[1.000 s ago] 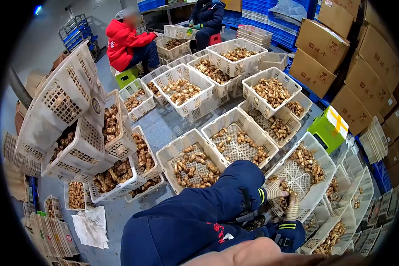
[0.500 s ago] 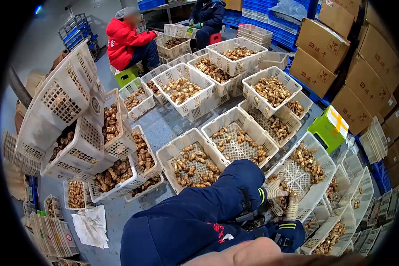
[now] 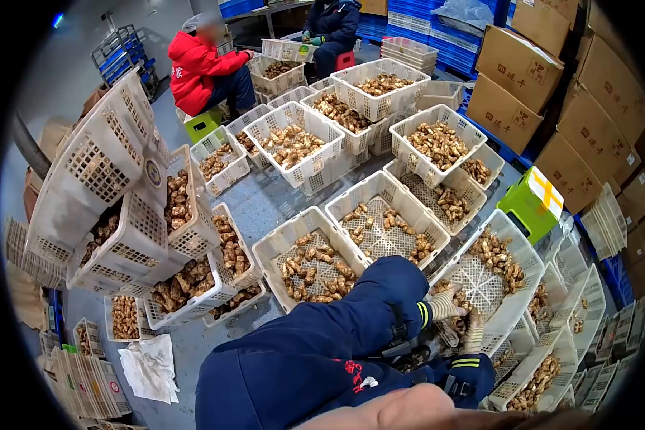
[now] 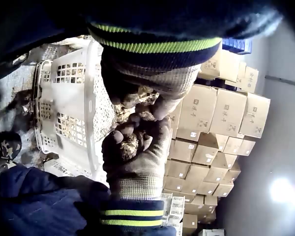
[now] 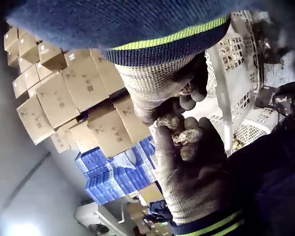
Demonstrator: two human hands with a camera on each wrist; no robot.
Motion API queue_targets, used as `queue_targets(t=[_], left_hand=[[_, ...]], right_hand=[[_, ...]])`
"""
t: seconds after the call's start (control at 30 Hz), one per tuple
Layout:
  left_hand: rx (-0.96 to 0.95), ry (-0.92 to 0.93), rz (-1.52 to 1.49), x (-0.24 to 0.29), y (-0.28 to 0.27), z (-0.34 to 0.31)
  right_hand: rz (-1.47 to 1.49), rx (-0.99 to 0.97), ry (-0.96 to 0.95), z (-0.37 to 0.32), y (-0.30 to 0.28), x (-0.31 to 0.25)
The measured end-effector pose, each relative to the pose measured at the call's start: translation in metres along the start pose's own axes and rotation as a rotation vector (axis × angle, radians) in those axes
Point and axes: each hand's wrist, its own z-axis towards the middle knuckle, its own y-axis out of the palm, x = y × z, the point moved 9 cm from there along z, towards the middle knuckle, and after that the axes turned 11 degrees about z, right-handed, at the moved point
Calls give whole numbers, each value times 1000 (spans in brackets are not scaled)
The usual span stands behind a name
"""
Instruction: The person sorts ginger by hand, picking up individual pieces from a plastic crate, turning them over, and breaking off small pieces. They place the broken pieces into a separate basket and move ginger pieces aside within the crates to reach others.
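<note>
On my feed, the right hand [image 5: 157, 88] (gloved, frame centre) and the left hand [image 5: 191, 172] below it clutch muddy roots [image 5: 183, 137]; white crate [image 5: 232, 73] upper right, cardboard boxes [image 5: 64, 88] upper left.

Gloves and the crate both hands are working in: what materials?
Gloves on left hand and right hand, each gripping tubers: knit fabric, matte, ribbed weave shows, grimy. Crate: likely moulded plastic, white, slight sheen, uniform lattice walls.
</note>
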Motion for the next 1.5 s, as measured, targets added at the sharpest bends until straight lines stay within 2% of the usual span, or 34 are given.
queue_targets(t=[0.23,0.47,0.57,0.6,0.7,0.8,0.83,0.9,0.97,1.1,1.2,1.3,1.37,1.47,1.5], left_hand=[[62,79,44,-8,7,12],[4,63,-48,-8,10,11],[39,100,-36,-12,11,15],[-145,-47,-228,-11,15,7],[44,92,-246,-21,18,21],[-58,-45,-443,-18,21,13],[-109,-91,-512,-24,26,15],[-100,-65,-599,-24,28,19],[-65,-63,-698,-18,23,13],[-75,-47,-713,-22,27,16],[-105,-51,-688,-21,27,15],[-127,-103,-665,-10,20,5],[-45,-109,-558,-28,27,18],[-124,-55,-707,-22,32,17],[-126,-57,-677,-24,33,18]], right_hand=[[7,47,-2,6,-14,4],[-12,39,-38,9,-21,4],[-36,16,-103,7,-17,-3],[-99,61,-55,8,-24,0],[-109,35,-199,10,-22,-5],[-27,3,-25,18,-27,13],[6,-11,-51,5,-9,-2],[71,-40,-102,-22,29,-32],[92,-90,-66,-17,30,-32],[102,-92,-77,-20,33,-34],[-10,-96,-102,5,-4,-12],[-46,65,-137,-8,-1,-22],[0,50,-124,-3,-6,-18],[13,45,-101,-1,-7,-15],[8,47,-93,0,-8,-14]])
